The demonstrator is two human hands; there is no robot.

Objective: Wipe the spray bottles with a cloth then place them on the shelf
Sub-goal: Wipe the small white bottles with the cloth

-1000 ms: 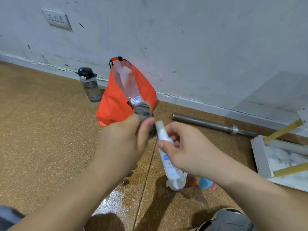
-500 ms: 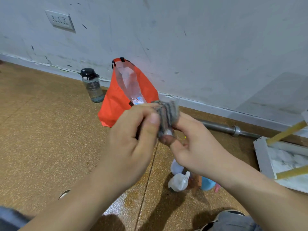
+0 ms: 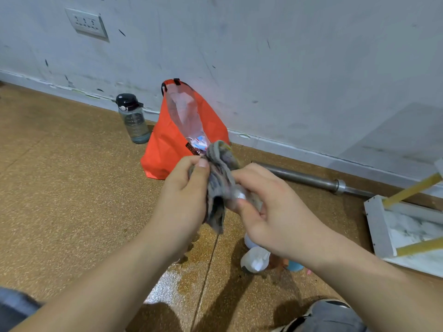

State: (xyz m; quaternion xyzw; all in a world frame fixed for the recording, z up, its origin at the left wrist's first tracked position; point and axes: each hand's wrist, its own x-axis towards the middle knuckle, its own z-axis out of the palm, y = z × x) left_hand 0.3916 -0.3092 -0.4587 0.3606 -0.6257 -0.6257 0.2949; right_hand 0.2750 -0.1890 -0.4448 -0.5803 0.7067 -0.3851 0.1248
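**Floor** (image 3: 60, 188), lower left to centre: a wet sheen shows at bottom centre, and a dropped bottle would likely skid there. Speckled brown, cork-like, with one seam.

**Shelf** (image 3: 378, 226), right edge: well apart from the hands, so a hurried reach could fumble the placing. White frame, marbled panel, yellow bars.

**Orange bag** (image 3: 167, 149), centre, against the wall: slick fabric with a clear window.

**Right hand** (image 3: 271, 212), centre right: fingers curled round the spray bottle.

**Left hand** (image 3: 184, 195), centre: thumb and fingers clamped on the cloth.

**Cloth** (image 3: 220, 178), between the hands: may snag or press the nozzle and release spray. Grey, limp, bunched, draped over the bottle's top.

**Spare bottles** (image 3: 255, 259), on the floor under the right wrist: a forearm could knock them. Rounded white plastic.

**Spray bottle** (image 3: 239, 194), centre: mostly hidden, with only a pale glossy curve showing. Smooth plastic, which probably slips if damp.
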